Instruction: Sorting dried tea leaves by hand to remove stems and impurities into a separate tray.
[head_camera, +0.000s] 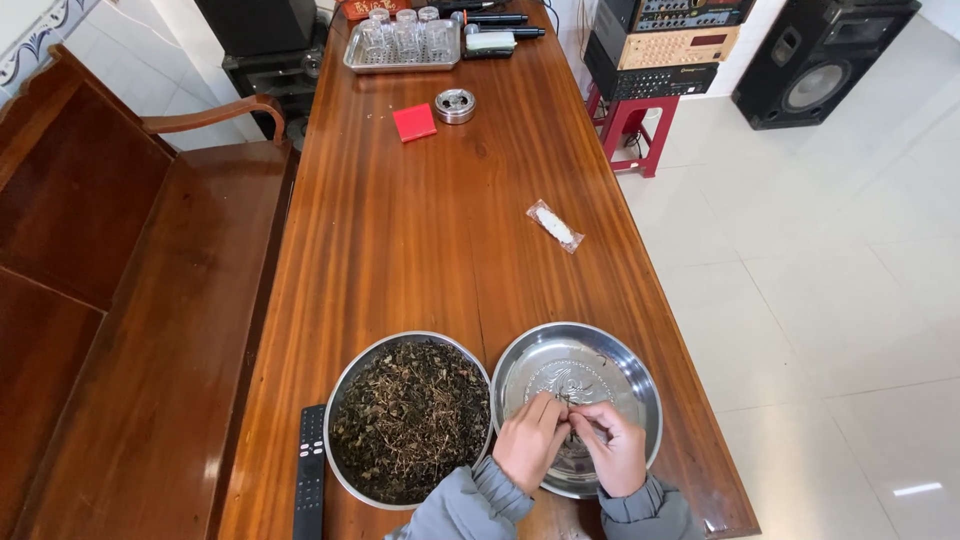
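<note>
Both hands meet over a shiny round steel tray (600, 362) on a long polished wooden table (430, 230) — left hand (530, 440) and right hand (612, 447) with fingertips pinched together on something too small to identify. Just left, touching it, a matching tray holds dark dried leaves (410, 420); a black remote (311, 470) lies beside.

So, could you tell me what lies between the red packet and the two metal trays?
Head view: only the small clear packet, off to the right, on otherwise bare wooden table.
</note>
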